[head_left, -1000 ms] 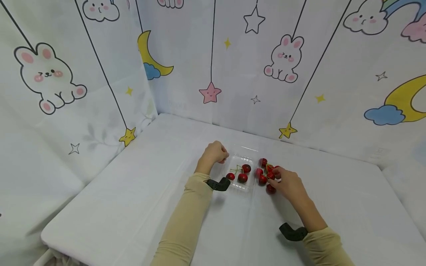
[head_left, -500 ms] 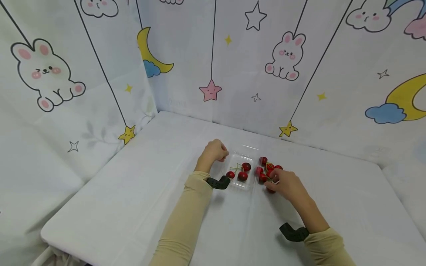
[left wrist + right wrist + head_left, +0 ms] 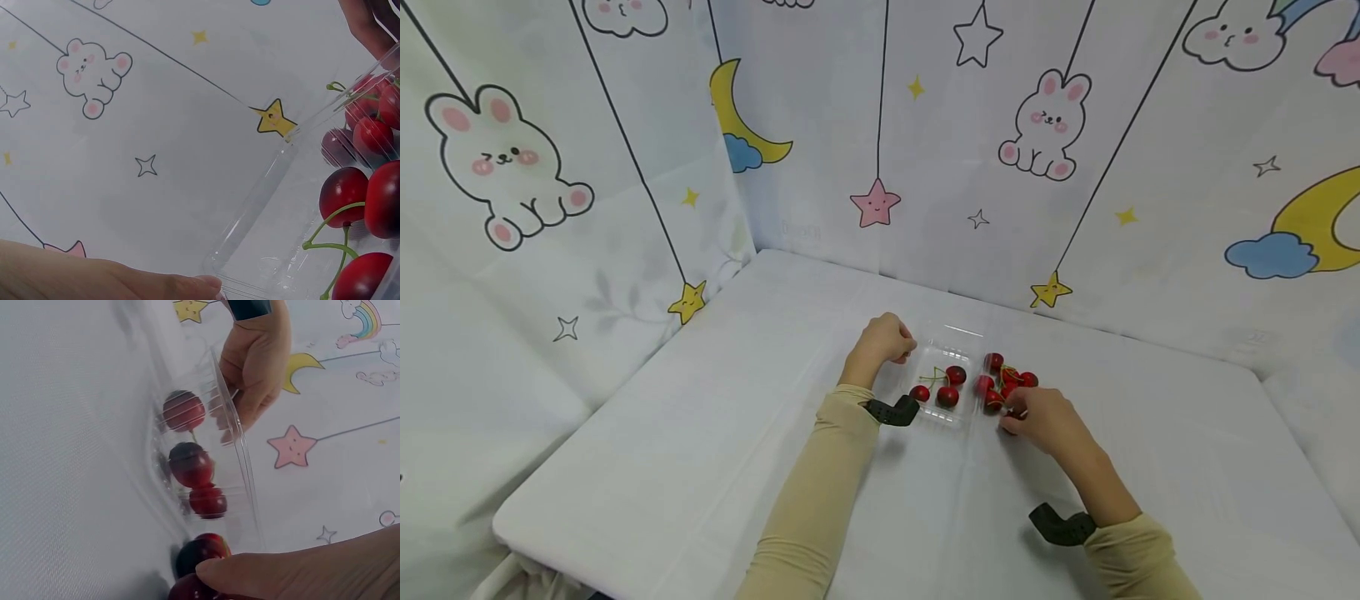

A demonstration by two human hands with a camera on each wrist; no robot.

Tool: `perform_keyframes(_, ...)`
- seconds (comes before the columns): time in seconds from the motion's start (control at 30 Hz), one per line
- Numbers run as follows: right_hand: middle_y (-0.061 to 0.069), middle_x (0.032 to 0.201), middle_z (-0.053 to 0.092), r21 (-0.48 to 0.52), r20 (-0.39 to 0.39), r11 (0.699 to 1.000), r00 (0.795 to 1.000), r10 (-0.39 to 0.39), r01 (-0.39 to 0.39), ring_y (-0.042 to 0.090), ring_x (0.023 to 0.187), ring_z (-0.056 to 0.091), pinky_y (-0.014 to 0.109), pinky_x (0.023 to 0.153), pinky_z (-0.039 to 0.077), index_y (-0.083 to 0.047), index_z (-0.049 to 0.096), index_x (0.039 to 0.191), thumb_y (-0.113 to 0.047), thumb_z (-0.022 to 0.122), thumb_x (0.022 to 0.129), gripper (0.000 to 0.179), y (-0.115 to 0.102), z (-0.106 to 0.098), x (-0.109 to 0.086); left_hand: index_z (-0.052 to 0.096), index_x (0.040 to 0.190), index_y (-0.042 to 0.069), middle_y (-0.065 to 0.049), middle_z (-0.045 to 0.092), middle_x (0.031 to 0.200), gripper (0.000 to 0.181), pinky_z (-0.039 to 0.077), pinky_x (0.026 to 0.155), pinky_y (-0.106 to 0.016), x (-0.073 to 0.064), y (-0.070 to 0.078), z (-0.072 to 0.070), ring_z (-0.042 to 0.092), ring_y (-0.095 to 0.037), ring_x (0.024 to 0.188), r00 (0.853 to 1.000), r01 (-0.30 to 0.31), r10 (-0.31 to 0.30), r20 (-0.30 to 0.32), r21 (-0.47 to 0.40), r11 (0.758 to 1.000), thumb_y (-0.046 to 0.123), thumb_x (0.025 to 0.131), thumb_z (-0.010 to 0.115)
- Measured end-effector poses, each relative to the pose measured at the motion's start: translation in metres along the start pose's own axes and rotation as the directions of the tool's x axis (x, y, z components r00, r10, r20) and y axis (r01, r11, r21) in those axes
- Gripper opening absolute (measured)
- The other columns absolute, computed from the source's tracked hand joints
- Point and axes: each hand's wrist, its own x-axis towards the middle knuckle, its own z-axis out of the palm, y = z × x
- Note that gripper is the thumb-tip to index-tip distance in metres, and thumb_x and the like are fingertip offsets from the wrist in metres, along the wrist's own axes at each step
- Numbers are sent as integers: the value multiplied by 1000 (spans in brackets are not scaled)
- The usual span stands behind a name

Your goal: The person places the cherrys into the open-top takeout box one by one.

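Observation:
A clear plastic box (image 3: 952,417) stands on the white table with three stemmed cherries inside, one of them a dark red cherry (image 3: 947,397). At its left wall, my left hand (image 3: 883,340) pinches the rim; the right wrist view shows the thumb outside and fingers through the clear wall. Just right of the box lies a cluster of loose cherries (image 3: 1008,377) with green stems. My right hand (image 3: 1045,421) is at the near end of that cluster, its thumb and fingers curled round a cherry (image 3: 189,589), mostly hidden in the head view.
The white table (image 3: 700,433) reaches back to a curtain (image 3: 820,108) printed with rabbits, stars and moons. Black bands with a projecting piece (image 3: 892,411) sit on both wrists.
My right hand has shifted slightly left and toward the near edge of the cluster, now covering the nearest cherry. The left hand stays at the box rim.

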Motion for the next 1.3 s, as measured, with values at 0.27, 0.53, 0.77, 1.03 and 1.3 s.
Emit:
perform_keyframes(0.27,6,89,69,13,-50,1000,999,1,0,17,78,59,32,65,52,-6,69,100,-20,72,83,22,2,-3,0,70,97,3,-4,69,76,18,46,64,-25,-1,0,-1,63,-8,61,1000,-2,2,2,0,1000,18,92,63)
perform_keyframes(0.53,13,98,69,43,-116,999,993,0,5,26,89,63,37,71,55,-3,67,106,-22,71,85,28,-1,-9,-3,70,96,3,-4,68,75,18,45,63,-25,-1,0,-1,64,-9,62,1000,-4,4,-1,-1,1000,18,92,63)
perform_keyframes(0.77,11,95,68,40,-181,999,984,-8,16,23,85,60,39,73,53,-3,66,107,-22,70,86,28,-6,-11,-5,70,96,3,-4,68,74,18,45,63,-24,-2,0,-1,64,-9,62,1000,-6,6,-5,2,1000,19,91,64)
perform_keyframes(1.03,14,97,68,48,-237,998,971,-24,37,25,87,61,40,75,53,-2,65,107,-21,70,86,29,-12,-12,-8,70,96,3,-4,68,74,18,46,64,-25,-2,1,-1,64,-9,61,1000,-3,3,-13,10,1000,19,91,64)
perform_keyframes(1.3,17,105,67,90,-261,995,965,-14,39,30,95,64,40,76,55,-1,62,113,-20,68,87,32,-16,-13,-10,71,98,2,-4,68,75,19,46,64,-25,-2,0,0,63,-9,62,1000,-6,6,-10,12,1000,19,91,64)
